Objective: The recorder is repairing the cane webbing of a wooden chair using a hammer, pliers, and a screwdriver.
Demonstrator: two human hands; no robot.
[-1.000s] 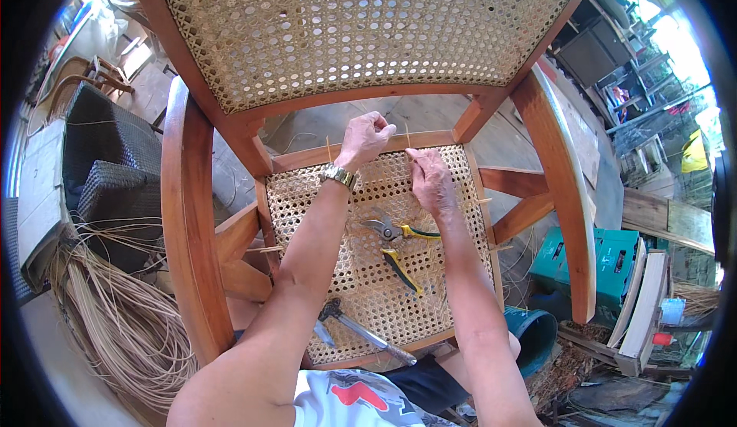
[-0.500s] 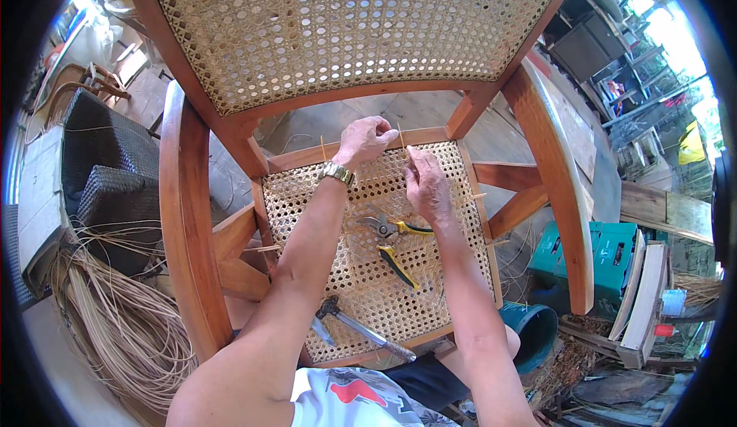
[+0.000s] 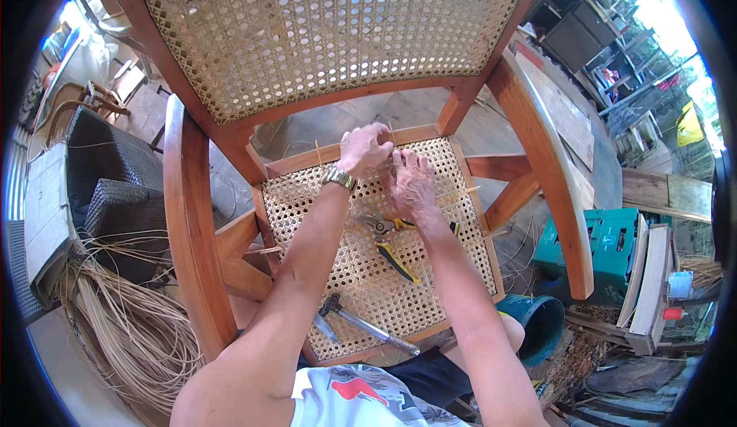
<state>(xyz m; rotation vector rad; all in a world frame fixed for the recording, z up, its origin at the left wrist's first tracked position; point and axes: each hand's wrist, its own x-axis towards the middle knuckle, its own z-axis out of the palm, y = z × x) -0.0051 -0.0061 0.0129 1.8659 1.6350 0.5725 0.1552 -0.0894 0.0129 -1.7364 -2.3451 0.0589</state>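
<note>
A wooden armchair with a woven cane seat (image 3: 361, 269) stands before me, its cane back panel (image 3: 338, 35) rising beyond. My left hand (image 3: 367, 149) is closed at the seat's rear rail, its fingertips pinched at a thin upright cane stick (image 3: 391, 129). Right beside it, my right hand (image 3: 413, 187) rests palm down on the rear part of the weave, fingers stretched forward and slightly apart; its thumb is hidden. Pruning shears (image 3: 382, 229) with yellow and black handles lie on the seat, partly under my right wrist. Nearer me lies a hammer (image 3: 361, 322).
Thin pegs stick up at the seat's edges, one at the rear left (image 3: 318, 153) and one at the right (image 3: 468, 190). Bundled cane strands (image 3: 130, 327) lie at left. A green crate (image 3: 606, 246) and a teal bucket (image 3: 537, 327) stand at right. Wooden armrests (image 3: 188, 227) flank the seat.
My right hand has turned palm down and moved closer to my left hand. The left fingers have come in at the thin stick. The view has shifted slightly.
</note>
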